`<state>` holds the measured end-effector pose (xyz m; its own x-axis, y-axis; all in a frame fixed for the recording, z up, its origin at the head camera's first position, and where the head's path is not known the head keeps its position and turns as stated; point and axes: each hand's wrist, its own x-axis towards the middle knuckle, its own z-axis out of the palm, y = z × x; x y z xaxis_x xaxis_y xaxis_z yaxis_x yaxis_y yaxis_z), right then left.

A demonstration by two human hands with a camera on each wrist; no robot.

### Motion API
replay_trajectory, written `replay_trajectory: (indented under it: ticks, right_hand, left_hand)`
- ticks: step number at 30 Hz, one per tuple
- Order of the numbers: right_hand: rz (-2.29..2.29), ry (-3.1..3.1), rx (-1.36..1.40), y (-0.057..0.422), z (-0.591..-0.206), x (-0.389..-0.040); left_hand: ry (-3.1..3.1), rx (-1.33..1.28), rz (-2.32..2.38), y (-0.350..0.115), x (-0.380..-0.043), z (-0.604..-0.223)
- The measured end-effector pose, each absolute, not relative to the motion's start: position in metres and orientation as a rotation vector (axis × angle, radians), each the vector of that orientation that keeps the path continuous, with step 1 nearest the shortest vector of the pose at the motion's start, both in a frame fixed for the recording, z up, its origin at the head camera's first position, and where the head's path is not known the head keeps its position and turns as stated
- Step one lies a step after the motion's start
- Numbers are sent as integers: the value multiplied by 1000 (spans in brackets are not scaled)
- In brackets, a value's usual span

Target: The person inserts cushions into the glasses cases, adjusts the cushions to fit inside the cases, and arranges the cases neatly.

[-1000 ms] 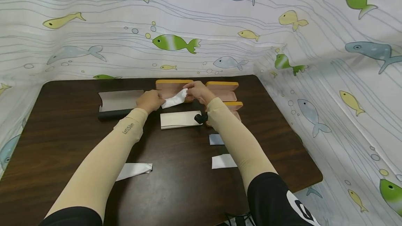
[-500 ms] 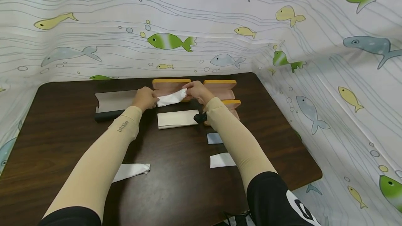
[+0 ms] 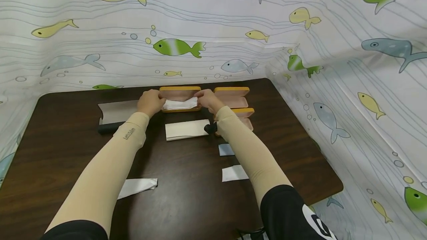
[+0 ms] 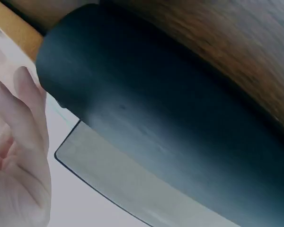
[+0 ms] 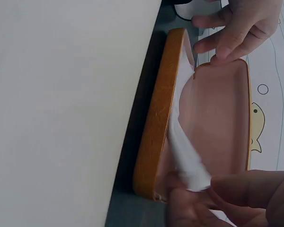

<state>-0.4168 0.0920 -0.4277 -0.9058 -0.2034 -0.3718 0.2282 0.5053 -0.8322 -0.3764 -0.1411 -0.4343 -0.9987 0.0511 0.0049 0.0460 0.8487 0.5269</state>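
Note:
An open glasses case point(image 3: 180, 92), orange outside and pink inside, stands at the back of the table. A folded white cloth point(image 3: 180, 104) lies along its lower half. My right hand point(image 3: 208, 100) pinches the cloth's right end between thumb and fingers; in the right wrist view that end of the cloth point(image 5: 191, 172) rises toward the fingertips. My left hand point(image 3: 151, 102) is at the case's left end. In the right wrist view, the left hand's fingers point(image 5: 232, 35) are loosely bent near the lid's corner, with no cloth between them.
A black case with grey lining point(image 3: 118, 112) stands open to the left. A cream folded pouch point(image 3: 186, 129) lies in front. More open orange cases point(image 3: 231, 92) are at the right. White cloths point(image 3: 138, 186) and a blue cloth point(image 3: 226, 149) lie nearer. A fish-print curtain point(image 3: 186, 21) hangs behind.
The white cloth, earlier held raised at a slant between both hands, has come down into the orange case. My left hand has moved up to the case's left end and let go of the cloth.

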Motion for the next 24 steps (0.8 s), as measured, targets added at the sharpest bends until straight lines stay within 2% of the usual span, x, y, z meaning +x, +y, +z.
replay_trajectory:
  ticks: [8,16,24]
  right_hand:
    - [-1188,2519,-53,94,-425,-416]
    - [-986,2785,-28,84,-418,-416]
    - [-721,2840,-289,79,-418,-415]
  left_hand:
    - [3051,-17,912,-149,-375,-425]
    - [2986,153,948,-149,-379,-421]
    - [2890,256,972,-149,-380,-427]
